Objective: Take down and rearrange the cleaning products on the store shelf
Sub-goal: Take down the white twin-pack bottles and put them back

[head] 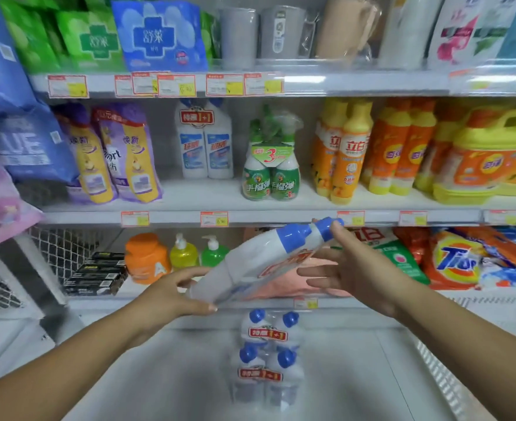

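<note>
Grey plastic cups, blue pad pack, wire mesh panel, black boxes

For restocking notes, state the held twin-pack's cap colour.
Blue caps on white bottles; head view.
</note>
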The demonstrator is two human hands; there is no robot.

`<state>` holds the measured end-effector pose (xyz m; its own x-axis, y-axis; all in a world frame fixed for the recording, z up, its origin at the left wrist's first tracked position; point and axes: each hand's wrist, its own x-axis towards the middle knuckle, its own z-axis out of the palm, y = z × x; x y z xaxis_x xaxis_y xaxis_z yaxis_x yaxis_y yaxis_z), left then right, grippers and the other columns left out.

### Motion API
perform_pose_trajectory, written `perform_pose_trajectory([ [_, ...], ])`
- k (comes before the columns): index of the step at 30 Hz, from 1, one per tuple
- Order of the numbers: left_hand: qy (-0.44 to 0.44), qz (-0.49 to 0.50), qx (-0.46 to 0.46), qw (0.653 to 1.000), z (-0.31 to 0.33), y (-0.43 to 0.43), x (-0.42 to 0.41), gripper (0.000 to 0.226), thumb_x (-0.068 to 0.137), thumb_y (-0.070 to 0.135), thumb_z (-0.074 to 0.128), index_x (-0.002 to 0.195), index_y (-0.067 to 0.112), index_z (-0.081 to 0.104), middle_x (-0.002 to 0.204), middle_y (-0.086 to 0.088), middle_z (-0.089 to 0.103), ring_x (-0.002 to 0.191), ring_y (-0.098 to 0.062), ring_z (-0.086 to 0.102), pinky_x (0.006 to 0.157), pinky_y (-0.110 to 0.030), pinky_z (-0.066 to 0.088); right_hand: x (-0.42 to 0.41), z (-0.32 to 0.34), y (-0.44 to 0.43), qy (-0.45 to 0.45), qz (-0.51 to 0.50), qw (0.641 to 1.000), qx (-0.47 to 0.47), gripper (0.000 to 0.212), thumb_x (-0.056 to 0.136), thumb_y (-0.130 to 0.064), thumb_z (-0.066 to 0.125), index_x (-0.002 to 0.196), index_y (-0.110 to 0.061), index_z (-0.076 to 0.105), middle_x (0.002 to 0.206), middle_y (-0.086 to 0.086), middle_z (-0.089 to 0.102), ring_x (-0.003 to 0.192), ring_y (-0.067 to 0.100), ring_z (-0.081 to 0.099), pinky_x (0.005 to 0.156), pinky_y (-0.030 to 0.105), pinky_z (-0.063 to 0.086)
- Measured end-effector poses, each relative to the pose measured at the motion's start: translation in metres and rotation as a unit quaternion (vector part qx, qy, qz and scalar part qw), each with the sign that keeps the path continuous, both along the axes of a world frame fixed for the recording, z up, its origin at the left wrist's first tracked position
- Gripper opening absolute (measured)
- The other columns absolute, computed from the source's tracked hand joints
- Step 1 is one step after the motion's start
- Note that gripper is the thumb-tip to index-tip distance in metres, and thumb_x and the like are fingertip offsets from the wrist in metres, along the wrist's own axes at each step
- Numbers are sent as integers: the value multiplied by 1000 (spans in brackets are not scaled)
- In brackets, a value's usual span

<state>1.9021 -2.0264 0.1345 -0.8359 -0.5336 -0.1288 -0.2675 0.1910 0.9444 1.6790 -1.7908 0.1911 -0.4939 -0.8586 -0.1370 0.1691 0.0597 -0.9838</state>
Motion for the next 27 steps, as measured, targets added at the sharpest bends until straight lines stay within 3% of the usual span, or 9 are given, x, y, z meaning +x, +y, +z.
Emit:
perform_pose_trajectory([
  [3, -20, -13, -16, 1000, -6, 0, -3, 87, 23, 47, 96, 105, 53, 68, 113, -4, 61, 103, -20, 65, 90, -29, 50, -2, -7, 7, -17, -33, 999, 9, 57, 83, -49, 67, 127, -13, 59, 122, 18, 68, 111, 43, 65, 95, 47, 55],
  [6, -32, -33, -47, 998, -11, 7, -8, 74, 37, 33, 94, 102, 53, 66, 115, -5, 56, 99, -23, 64, 84, -29, 54, -4, -9, 13, -79, -26, 996, -21, 43, 85, -17, 70, 122, 1, 57, 116, 23, 65, 105, 43, 65, 82, 41, 60],
  [9, -49, -49, -89, 994, -18, 16, -11, 83, 47, 22, 96, 115, 52, 59, 124, 3, 44, 105, -11, 59, 75, -17, 54, -6, -9, 19, -96, -23, 995, -26, 41, 66, 1, 62, 107, -7, 63, 101, 17, 52, 90, 33, 53, 60, 33, 57],
  [11, -51, -57, -112, 991, -21, 23, -13, 94, 51, 20, 98, 128, 48, 50, 128, 12, 34, 112, 0, 50, 80, -16, 54, -6, -6, 21, -93, 1, 995, -30, 43, 62, 5, 55, 101, -11, 66, 99, 17, 58, 82, 29, 58, 60, 33, 55],
  [14, -45, -50, -131, 989, -23, 27, -16, 109, 48, 22, 99, 138, 45, 41, 132, 16, 27, 118, 5, 44, 95, -25, 53, -8, -3, 25, -90, 30, 995, -40, 46, 61, 9, 54, 96, -15, 71, 104, 18, 62, 86, 31, 58, 69, 38, 54],
  [18, -44, -60, -151, 986, -21, 26, -17, 110, 52, 21, 97, 141, 44, 37, 133, 18, 28, 120, 6, 43, 94, -25, 53, -8, 2, 30, -84, 57, 994, -46, 58, 64, 15, 53, 108, -18, 73, 114, 17, 68, 98, 33, 63, 81, 42, 56],
  [21, -45, -66, -150, 985, -20, 26, -16, 108, 54, 20, 97, 142, 42, 38, 136, 18, 28, 121, 6, 42, 92, -21, 53, -7, 4, 32, -99, 66, 992, -46, 67, 80, 23, 41, 129, -17, 63, 128, 14, 66, 112, 37, 63, 81, 41, 59],
  [25, -41, -69, -110, 991, -17, 28, -13, 99, 57, 19, 96, 141, 37, 47, 139, 18, 35, 118, 8, 46, 88, -19, 53, -4, 10, 35, -136, 77, 986, -61, 67, 82, 20, 34, 136, -12, 56, 131, 20, 62, 89, 28, 72, 62, 33, 60],
  [27, -31, -80, -73, 994, -14, 30, -11, 88, 59, 17, 94, 135, 37, 55, 138, 19, 45, 111, 7, 55, 81, -16, 53, -7, 12, 38, -147, 80, 984, -56, 67, 82, 19, 37, 138, -12, 54, 132, 25, 60, 88, 29, 72, 64, 33, 60],
])
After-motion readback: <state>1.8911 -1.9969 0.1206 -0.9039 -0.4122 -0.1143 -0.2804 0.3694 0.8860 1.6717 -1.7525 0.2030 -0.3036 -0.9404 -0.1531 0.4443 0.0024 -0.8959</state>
